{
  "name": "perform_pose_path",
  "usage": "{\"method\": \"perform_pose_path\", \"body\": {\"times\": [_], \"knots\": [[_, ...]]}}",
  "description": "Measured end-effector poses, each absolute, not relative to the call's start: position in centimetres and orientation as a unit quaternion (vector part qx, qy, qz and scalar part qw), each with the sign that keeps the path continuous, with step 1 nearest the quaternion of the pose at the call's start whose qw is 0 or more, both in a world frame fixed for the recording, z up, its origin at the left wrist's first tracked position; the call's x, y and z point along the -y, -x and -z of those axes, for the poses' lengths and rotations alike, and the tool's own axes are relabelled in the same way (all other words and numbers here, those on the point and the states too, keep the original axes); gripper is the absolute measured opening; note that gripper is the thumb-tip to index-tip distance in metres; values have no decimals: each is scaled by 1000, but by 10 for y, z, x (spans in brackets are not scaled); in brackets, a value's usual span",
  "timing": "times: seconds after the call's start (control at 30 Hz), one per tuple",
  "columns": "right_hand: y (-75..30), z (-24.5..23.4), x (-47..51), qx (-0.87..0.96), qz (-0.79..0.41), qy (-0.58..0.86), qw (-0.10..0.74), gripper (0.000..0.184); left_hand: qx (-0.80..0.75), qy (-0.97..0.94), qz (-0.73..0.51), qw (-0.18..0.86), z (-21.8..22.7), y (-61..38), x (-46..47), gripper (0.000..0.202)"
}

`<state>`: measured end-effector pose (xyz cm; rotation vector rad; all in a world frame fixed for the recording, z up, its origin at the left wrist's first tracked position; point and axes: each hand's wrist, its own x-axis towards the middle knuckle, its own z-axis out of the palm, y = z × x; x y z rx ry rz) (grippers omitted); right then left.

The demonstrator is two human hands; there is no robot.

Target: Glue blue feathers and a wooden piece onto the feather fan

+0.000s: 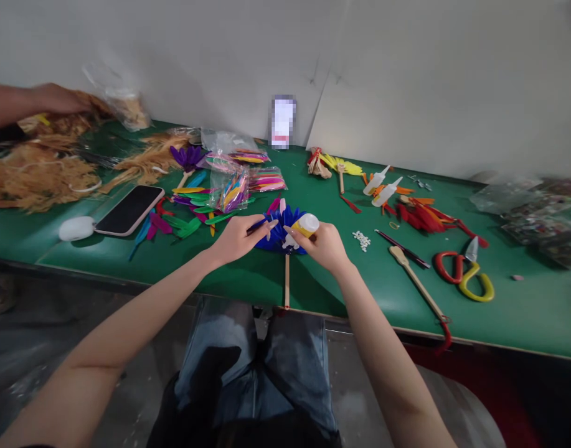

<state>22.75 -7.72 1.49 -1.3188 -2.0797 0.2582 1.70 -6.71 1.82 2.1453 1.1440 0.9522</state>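
Blue fan (281, 231) lies flat nr front edge of table (248, 280), wooden stick (287, 280) overhanging it. Glue bottle (306, 224), white w/ yellow label, tilted over fan in right hand (325, 247). Dark-blue feather (256, 226) pinched in left hand (236, 239).

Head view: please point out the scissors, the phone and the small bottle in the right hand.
scissors (467, 269), head view, where the handles cross.
phone (129, 210), head view, dark screen.
small bottle (308, 223), head view, white end.
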Motion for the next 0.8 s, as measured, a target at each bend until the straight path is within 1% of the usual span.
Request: {"method": "perform_pose_path", "body": {"times": [0.13, 0.33, 0.67, 0.8], "knots": [[-223, -13, 77, 800, -124, 485, 332, 51, -459, -755, -379, 275, -9, -17, 73, 36], [-224, -8, 82, 795, -116, 488, 341, 50, -501, -725, -406, 244, 8, -20, 89, 41], [-228, -3, 89, 793, -98, 478, 365, 52, -478, -749, -404, 218, 13, -40, 148, 32], [-229, -8, 89, 795, -86, 471, 371, 51, -438, -800, -366, 182, 18, -43, 163, 28]]}}
